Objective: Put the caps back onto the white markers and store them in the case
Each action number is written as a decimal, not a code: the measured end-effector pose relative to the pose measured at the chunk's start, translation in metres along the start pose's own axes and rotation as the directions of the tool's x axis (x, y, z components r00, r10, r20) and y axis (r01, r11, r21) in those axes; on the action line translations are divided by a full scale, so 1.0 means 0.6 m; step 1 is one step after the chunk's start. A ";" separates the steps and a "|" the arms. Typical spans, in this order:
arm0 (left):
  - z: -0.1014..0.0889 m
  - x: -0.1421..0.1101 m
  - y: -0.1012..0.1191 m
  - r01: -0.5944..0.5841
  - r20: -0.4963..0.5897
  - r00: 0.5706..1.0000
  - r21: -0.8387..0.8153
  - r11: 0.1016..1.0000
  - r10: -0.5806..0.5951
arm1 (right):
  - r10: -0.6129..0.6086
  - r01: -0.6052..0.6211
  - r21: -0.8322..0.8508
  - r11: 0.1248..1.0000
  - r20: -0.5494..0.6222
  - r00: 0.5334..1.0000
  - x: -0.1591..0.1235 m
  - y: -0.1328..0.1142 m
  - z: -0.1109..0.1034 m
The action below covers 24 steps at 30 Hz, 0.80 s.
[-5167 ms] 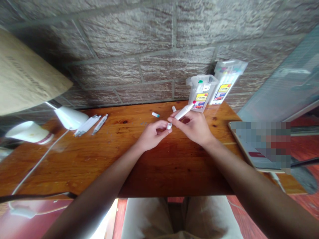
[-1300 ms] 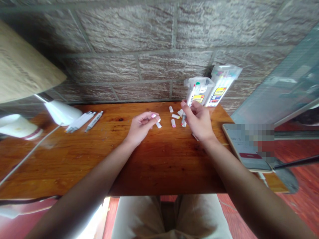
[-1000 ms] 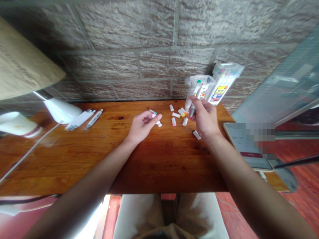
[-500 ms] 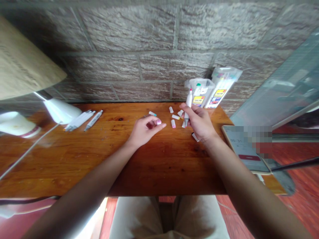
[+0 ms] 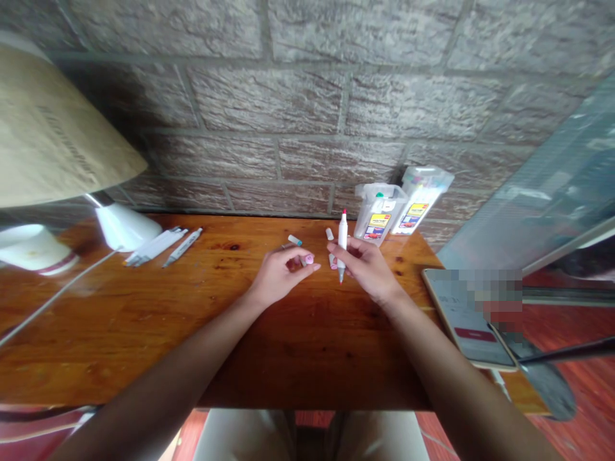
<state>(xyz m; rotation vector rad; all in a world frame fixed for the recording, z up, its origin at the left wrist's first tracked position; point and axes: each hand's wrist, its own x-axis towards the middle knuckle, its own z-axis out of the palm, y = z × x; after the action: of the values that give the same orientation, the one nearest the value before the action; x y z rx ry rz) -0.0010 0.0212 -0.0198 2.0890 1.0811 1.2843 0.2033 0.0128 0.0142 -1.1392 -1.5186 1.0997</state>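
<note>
My right hand [image 5: 368, 266] grips a white double-ended marker [image 5: 343, 238] upright, both its red upper tip and its lower tip bare. Between the thumb and fingers of my left hand [image 5: 281, 272] sits a small marker cap with a pink end [image 5: 309, 259], held a little to the left of the marker. A white cap with a teal end [image 5: 295, 240] lies on the table behind my left hand. Another white cap [image 5: 329, 234] lies behind the marker. More caps are partly hidden behind my right hand.
Two clear marker cases [image 5: 372, 214] stand by the brick wall. Several markers [image 5: 156, 246] lie at the left, near a lamp [image 5: 122, 224] and a paper cup [image 5: 36, 246]. A phone or tablet [image 5: 468, 320] rests at the wooden table's [image 5: 307, 358] right edge.
My right hand has brought the marker left and lower in view, closer to my left hand. The marker now stands straighter. My left hand still pinches the pink-ended cap.
</note>
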 end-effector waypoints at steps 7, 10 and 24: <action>0.003 -0.002 -0.004 0.031 -0.014 0.999 0.022 0.999 -0.031 | 0.013 -0.013 -0.045 0.999 -0.006 1.000 -0.001 -0.002 0.008; 0.003 -0.003 -0.004 0.047 -0.022 0.999 0.022 0.999 -0.046 | 0.028 -0.029 -0.051 0.998 -0.016 0.999 -0.001 -0.004 0.007; 0.004 0.007 0.010 0.259 -0.013 0.957 -0.411 0.874 -0.290 | -0.006 0.004 -0.051 0.999 -0.036 0.999 0.001 0.003 0.003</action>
<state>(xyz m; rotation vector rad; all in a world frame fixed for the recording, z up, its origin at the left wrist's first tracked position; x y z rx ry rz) 0.0044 0.0213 -0.0144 1.5311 0.9961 1.3178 0.2019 0.0134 0.0125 -1.1832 -1.5281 1.0363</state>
